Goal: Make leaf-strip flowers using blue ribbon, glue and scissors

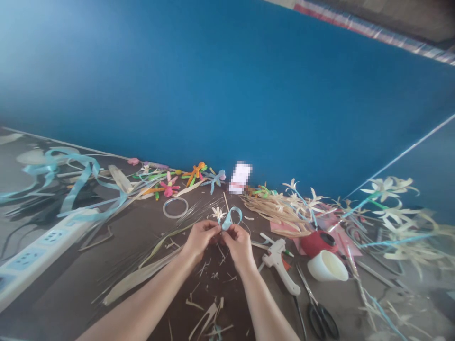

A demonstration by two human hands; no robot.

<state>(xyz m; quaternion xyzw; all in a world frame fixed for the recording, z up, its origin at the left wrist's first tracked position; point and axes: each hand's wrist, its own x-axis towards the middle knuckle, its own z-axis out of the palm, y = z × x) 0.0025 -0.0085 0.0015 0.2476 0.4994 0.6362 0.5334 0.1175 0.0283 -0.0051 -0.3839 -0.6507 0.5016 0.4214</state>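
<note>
My left hand (204, 237) pinches the base of a small cream flower (218, 212), its pale petals standing up above my fingertips. Close beside it, my right hand (237, 240) grips a light blue ribbon (227, 221) between thumb and forefinger. The ribbon curls up in a loop over that hand and meets the flower's base. My two hands nearly touch at the fingertips. Whatever stem lies between the fingers is hidden.
Right of my hands lie a white glue gun (279, 263), black-handled scissors (320, 319) and a white cup (327, 266). Finished cream flowers (387, 189) stand further right. A power strip (42, 251) and blue ribbon (81, 175) lie left. A blue wall (213, 85) rises behind.
</note>
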